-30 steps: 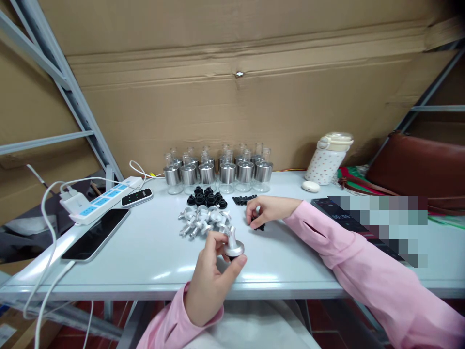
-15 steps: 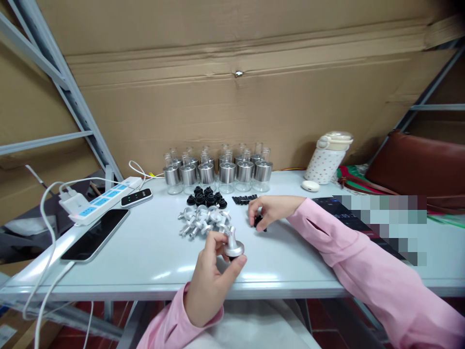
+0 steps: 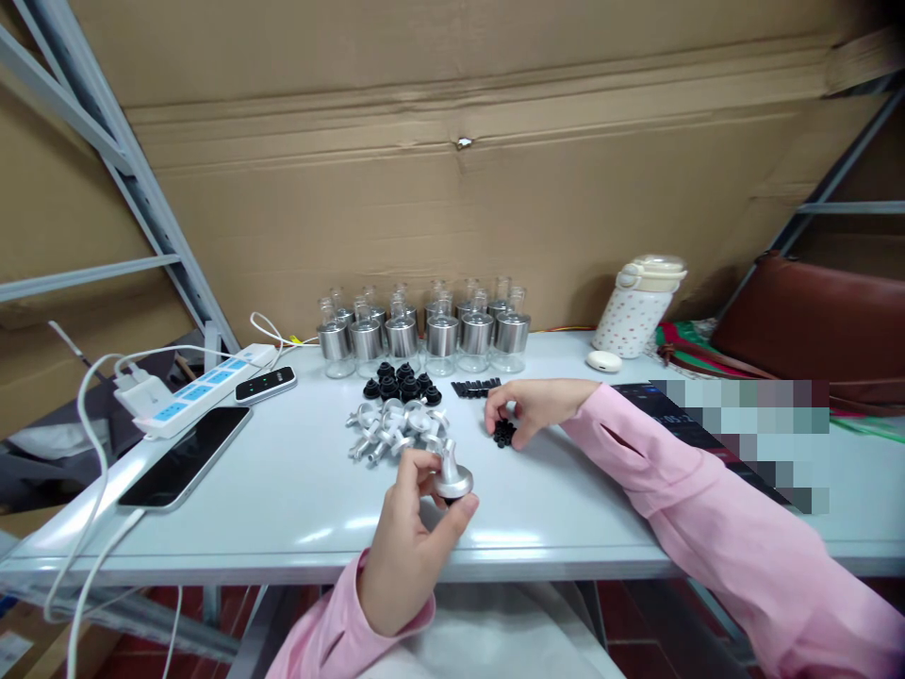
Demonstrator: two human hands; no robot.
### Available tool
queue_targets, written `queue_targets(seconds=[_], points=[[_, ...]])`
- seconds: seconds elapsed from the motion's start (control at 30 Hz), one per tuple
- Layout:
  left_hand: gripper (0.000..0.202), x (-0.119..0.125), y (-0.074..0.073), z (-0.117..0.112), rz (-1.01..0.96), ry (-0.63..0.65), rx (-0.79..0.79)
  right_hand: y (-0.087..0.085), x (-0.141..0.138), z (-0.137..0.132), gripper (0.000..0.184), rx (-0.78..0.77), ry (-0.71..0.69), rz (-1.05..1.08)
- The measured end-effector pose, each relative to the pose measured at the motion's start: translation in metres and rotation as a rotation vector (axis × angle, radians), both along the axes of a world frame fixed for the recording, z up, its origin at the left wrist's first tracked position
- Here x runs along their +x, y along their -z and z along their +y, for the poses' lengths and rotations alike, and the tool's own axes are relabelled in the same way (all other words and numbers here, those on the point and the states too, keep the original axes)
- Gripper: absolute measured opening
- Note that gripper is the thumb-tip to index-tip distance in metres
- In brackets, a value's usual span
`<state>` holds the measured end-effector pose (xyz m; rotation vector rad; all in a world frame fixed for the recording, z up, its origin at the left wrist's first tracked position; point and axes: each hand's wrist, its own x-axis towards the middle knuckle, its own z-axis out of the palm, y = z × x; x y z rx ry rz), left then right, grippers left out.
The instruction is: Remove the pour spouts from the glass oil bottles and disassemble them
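Observation:
My left hand (image 3: 414, 538) is closed on a silver spout cap (image 3: 452, 479) with a black underside, holding it by thumb and fingers over the front of the table. To the right, my right hand (image 3: 530, 407) reaches down at a small pile of tiny black parts (image 3: 503, 433). Its thumb and fingers stand apart around the pile; I see nothing gripped between them. Behind my left hand lies a heap of similar silver spouts (image 3: 388, 429). Farther back sits a cluster of black stoppers (image 3: 403, 385), and beside it a row of small black strips (image 3: 476, 389).
Several glass bottles with metal bands (image 3: 442, 335) stand along the cardboard wall (image 3: 459, 217). On the left lie a phone (image 3: 188, 457), a power strip (image 3: 212, 389) with cables and a small black device (image 3: 266, 384). A dotted flask (image 3: 633, 311) and brown bag (image 3: 820, 321) are at the right.
The fingers of my right hand have parted a little, so more of the small black pile shows. My left hand and the spout cap have barely moved.

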<state>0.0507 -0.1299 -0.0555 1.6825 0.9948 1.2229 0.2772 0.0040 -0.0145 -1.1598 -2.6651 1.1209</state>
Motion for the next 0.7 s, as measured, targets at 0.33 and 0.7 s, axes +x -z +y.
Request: queue_targets(seconds=[0.33,0.7], points=[[0.020,0.0007,-0.0018,-0.0011,0.001,0.005,-0.004,-0.0033,0.0005,-0.0019,0.038,-0.034,0.045,-0.005],[0.020,0.0002,-0.0009,-0.0010,0.011,0.012,-0.007,-0.0012,-0.0022,-0.0021,0.037,-0.035,0.073,0.036]])
